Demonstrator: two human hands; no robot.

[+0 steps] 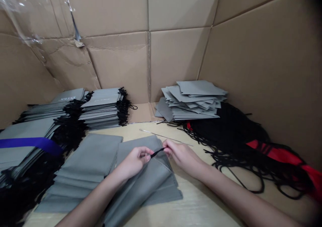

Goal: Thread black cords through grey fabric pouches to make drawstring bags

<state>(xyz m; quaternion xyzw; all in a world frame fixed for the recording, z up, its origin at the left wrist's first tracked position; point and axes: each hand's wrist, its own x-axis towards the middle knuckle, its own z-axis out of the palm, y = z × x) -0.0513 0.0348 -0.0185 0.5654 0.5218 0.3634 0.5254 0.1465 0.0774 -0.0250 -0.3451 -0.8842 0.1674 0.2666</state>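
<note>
My left hand [136, 161] and my right hand [179, 155] are both pinched on a short black cord [158, 152] stretched between them. They hover over the top edge of a grey fabric pouch [148, 180] that lies rumpled on the pale wooden table [201, 203]. To the left of that pouch lies a flat pile of the same grey pouches [88, 166]. A thin metal rod [161, 135] rests on the table just beyond my hands.
Stacks of finished grey pouches with black drawstrings [103, 108] stand at the back left, one bundle bound by a purple band [32, 142]. A loose heap of grey pouches [193, 99] sits at the back right above a tangle of black cords [233, 143] and red cloth [284, 155]. Cardboard walls [176, 52] enclose the table.
</note>
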